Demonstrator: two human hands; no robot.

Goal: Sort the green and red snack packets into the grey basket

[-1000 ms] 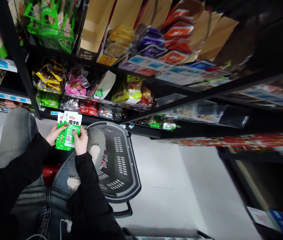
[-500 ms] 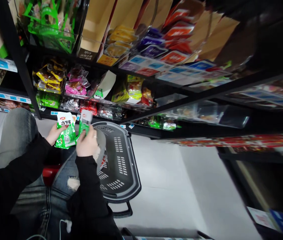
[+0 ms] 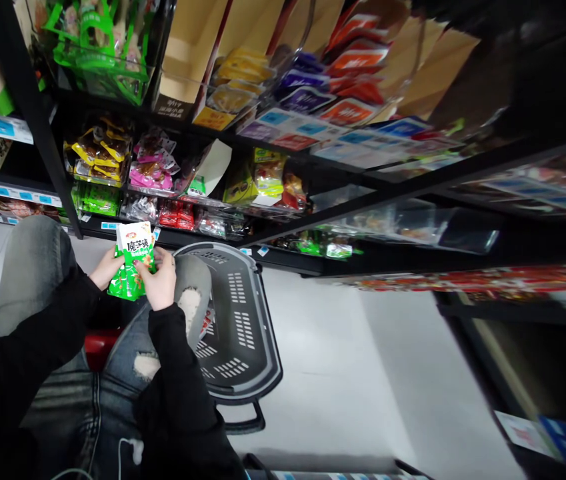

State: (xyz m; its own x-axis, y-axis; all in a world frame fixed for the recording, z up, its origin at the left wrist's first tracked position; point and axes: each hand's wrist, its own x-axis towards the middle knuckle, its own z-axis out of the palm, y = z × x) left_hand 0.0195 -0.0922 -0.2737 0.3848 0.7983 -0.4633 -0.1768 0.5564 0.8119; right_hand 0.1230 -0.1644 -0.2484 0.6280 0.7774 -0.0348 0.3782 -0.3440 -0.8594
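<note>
Above my knees, green and white snack packets (image 3: pixel 133 263) are stacked together, the front one showing bold black lettering on white. My left hand (image 3: pixel 105 268) is closed on their left edge. From the right, my right hand (image 3: pixel 159 279) grips the front packet, its thumb across the green part. The packets behind are mostly covered, so I cannot tell how many there are. Just right of my knee is a dark grey shopping basket (image 3: pixel 235 320) on the floor, with a small red and white item partly visible inside.
Black shelves ahead hold yellow packets (image 3: pixel 103 153), pink packets (image 3: pixel 153 163) and red packets (image 3: pixel 177 215) in clear bins. Higher up are cardboard boxes with orange packets (image 3: pixel 357 67). A slanting black shelf edge (image 3: pixel 413 187) runs to the right. White earphones (image 3: pixel 135 450) hang over my lap.
My right hand has moved left, bringing its separate green packet onto the front of those in my left hand. The basket and shelves look unchanged.
</note>
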